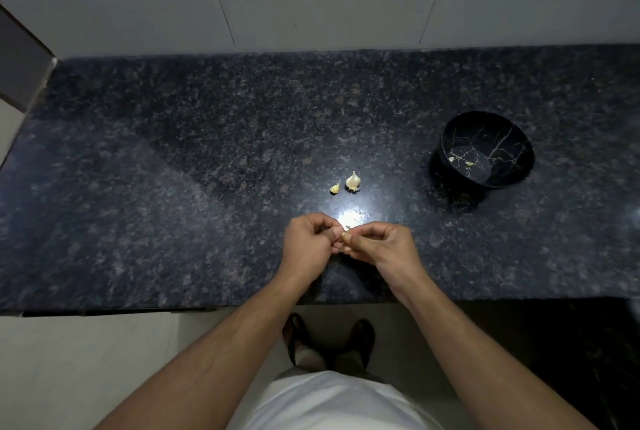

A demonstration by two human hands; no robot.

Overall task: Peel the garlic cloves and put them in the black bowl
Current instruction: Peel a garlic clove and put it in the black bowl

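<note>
near the front edge of the dark granite counter (173, 170), the left hand (308, 246) and right hand (381, 246) are drawn together, fingers curled and pinching one small garlic clove (345, 237) between their tips, while the garlic bulb (353, 181) and a loose clove (334, 188) wait just beyond and the black bowl (519, 138) sits well off to the right with two peeled cloves (469, 163) inside. to my eye the skin is being worked off, so the left should steady the clove while the right thumbnail lifts the papery edge and strips it lengthwise. only then carry it right to the bowl.
</note>
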